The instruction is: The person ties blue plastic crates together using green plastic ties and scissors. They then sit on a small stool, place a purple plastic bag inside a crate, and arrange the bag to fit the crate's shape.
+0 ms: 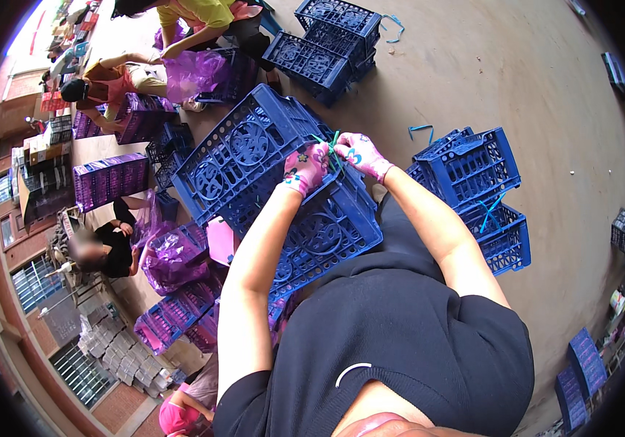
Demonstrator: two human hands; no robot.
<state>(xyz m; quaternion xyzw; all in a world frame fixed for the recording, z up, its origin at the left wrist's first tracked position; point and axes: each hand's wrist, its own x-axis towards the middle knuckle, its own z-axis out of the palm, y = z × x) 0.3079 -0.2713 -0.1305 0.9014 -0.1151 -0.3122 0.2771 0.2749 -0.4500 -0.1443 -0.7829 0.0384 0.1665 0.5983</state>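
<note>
My left hand [306,169], in a pink floral glove, is closed with its fingertips at a green plastic tie [335,140]. My right hand [361,156], gloved alike, pinches the same tie from the other side. The tie sits at the edge where an upper blue plastic crate [236,142] meets a lower blue crate [327,234]. Both crates have openwork sides and lie close against my body. My fingers partly cover the tie, so its loop or knot is not clear.
More blue crates [469,171] stand at my right, one with a blue tie [490,213]. Another blue stack [327,51] is ahead. To the left are crates lined with purple plastic [112,178]. Several people work there, one person in yellow [203,18] handling a purple bag [194,74].
</note>
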